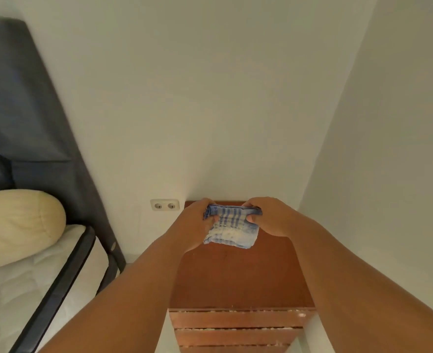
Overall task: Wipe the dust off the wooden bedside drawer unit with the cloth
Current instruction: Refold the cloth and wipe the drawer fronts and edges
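Head view, quick status: what are the hands doing?

— Both are on the cloth [232, 228]. Left hand [197, 222] has its fingers curled round the upper left corner. Right hand [269, 217] pinches the upper right corner, thumb on the near face. Neither is slack.

Cloth condition?

— Blue and white, striped, folded to a small pad. The top edge is stretched between the two hands and the rest hangs below them.

Where is it relative to the target?

— Over the rear part of the drawer unit [240, 276], near the back wall [210, 98]. I can't tell whether the lower edge touches the wood.

And the unit itself?

— Reddish-brown wood, tucked into the corner where the two white walls meet. The top is bare apart from the hands and cloth above it. The drawer fronts [238, 322] show at the bottom of the view, with pale specks along their upper edges.

Surroundings?

— A double socket [165, 205] sits on the wall just left of the unit's back corner. Further left, a dark grey headboard [19, 110] leans against the wall. A cream bolster [16, 225] lies on the white mattress [31, 276], which has a dark edge trim. The bed is beside the unit, with a gap between them.
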